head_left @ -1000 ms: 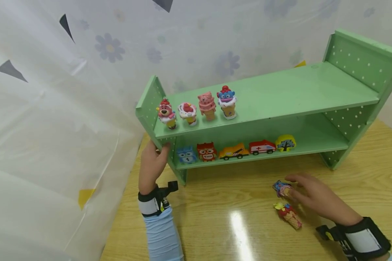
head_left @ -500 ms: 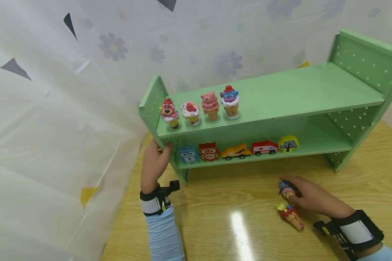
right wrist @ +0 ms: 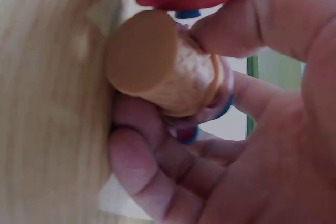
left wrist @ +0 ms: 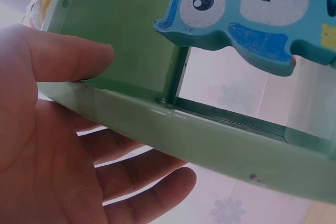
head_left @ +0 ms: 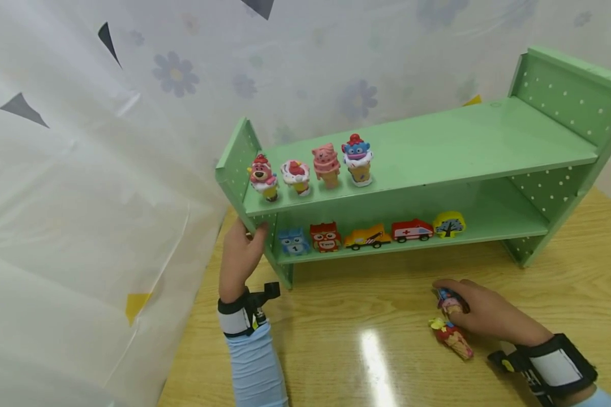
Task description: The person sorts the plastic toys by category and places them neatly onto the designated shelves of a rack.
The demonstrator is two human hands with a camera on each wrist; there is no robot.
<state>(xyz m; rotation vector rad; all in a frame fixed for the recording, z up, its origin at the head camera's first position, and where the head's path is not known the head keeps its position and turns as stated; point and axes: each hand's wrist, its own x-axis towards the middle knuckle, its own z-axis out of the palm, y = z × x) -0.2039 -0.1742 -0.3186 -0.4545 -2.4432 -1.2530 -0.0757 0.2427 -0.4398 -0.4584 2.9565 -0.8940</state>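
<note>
My left hand holds the left side panel of a green two-tier shelf. In the left wrist view its thumb lies inside the panel edge and the fingers lie outside, near a blue owl block marked 1. On the wooden table, my right hand grips a toy ice cream cone with a blue and pink top. The right wrist view shows the thumb on one side of its tan cone and curled fingers around the other. A second toy cone, red and yellow on top, lies just beside it.
Several ice cream figures, among them a pink one and a blue-faced one, stand at the upper tier's left. Below are a red owl block, a yellow tow truck, a red ambulance and a tree block.
My right hand has moved left onto the blue and pink toy cone and closed its fingers around it. The left hand stays on the shelf panel.
</note>
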